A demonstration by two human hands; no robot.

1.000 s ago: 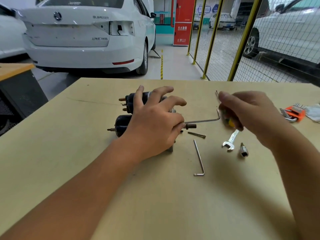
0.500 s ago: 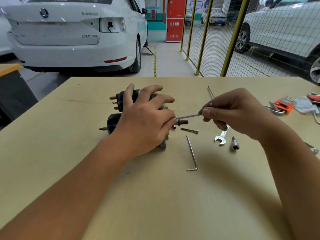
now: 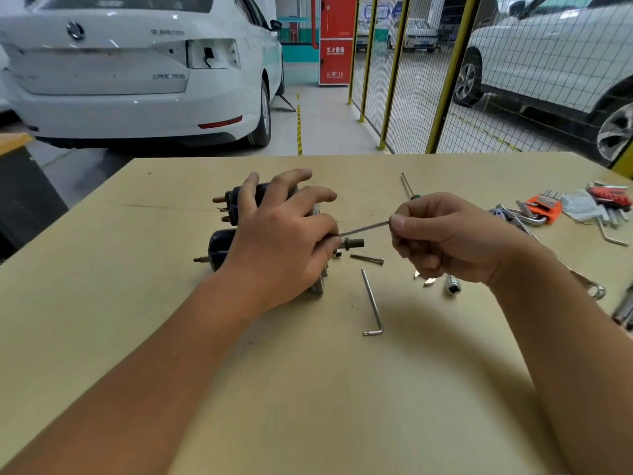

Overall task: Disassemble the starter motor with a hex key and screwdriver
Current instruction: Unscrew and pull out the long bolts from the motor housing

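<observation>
The starter motor (image 3: 226,228) lies on its side on the tabletop (image 3: 102,303), a little left of the frame's centre, its two dark cylinders stacked one behind the other with small terminals pointing toward the left edge. The left hand (image 3: 281,248) lies over the top of it, fingers spread and curled down around the body, holding it steady; most of the motor is hidden beneath this hand. A short shaft (image 3: 354,242) sticks out from the motor toward the right, just past the fingertips.

The right hand (image 3: 442,238) sits just right of centre, apart from the motor, pinching the long arm of a hex key (image 3: 364,228) between thumb and curled fingers. The key runs leftward and slightly downward to the motor's end, its tip hidden behind the left fingers.

On the tabletop between and below the hands lie a loose bolt (image 3: 366,259) and a second hex key (image 3: 372,305). A socket (image 3: 452,288) rests just below the right hand, and a screwdriver (image 3: 407,186) shows just above it. Toward the right edge lies an orange hex key set (image 3: 544,206).
</observation>
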